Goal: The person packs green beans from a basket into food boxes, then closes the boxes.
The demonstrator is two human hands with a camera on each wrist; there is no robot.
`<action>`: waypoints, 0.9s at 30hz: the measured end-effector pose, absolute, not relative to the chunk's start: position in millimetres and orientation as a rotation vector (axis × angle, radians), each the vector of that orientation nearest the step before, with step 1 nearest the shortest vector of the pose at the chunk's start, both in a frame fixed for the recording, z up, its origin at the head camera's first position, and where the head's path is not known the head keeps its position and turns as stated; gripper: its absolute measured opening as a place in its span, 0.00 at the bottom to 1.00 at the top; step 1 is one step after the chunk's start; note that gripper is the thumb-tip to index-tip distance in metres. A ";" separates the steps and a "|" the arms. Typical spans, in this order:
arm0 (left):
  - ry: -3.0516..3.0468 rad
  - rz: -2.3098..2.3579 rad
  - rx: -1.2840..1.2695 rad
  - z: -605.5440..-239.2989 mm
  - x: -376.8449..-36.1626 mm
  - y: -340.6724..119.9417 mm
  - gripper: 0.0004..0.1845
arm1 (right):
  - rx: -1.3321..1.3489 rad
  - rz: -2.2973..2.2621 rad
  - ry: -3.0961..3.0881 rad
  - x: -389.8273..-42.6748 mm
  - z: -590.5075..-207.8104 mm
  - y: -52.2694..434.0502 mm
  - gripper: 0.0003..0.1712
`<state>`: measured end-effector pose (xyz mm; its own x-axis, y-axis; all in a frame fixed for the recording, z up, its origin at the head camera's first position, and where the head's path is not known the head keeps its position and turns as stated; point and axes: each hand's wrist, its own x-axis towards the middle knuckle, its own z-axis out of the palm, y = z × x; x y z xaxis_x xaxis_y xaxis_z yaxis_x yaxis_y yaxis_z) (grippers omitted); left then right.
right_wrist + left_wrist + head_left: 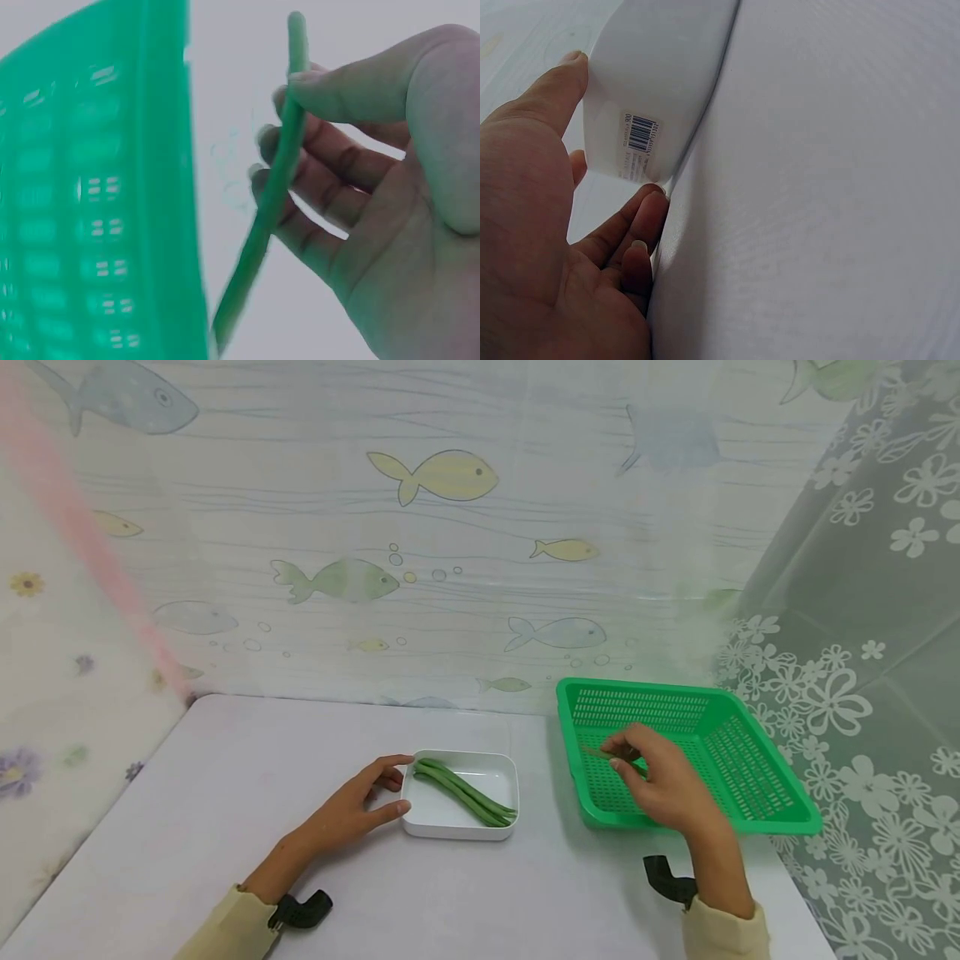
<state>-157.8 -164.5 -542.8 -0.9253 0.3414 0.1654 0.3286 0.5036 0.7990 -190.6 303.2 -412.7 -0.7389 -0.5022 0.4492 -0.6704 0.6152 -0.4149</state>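
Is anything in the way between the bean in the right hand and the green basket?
Nothing visible. The right hand pinches the bean right over the basket, whose open top shows no cover.

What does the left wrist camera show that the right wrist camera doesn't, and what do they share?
Only the left wrist view shows the left hand holding the white dish by its end, with a barcode label on its underside. Only the right wrist view shows the right hand pinching a green bean beside the green basket. Both show the pale table.
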 end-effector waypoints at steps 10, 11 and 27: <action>2.713 1.432 0.593 -542.6 -158.3 -163.6 0.36 | 0.961 0.848 -2.459 -185.2 -402.9 272.3 0.16; 2.713 1.428 0.591 -542.4 -158.4 -163.5 0.36 | 0.959 0.851 -2.463 -184.7 -402.8 269.4 0.16; 2.708 1.436 0.588 -543.0 -158.1 -164.1 0.36 | 0.989 0.921 -2.507 -184.4 -406.6 231.3 0.17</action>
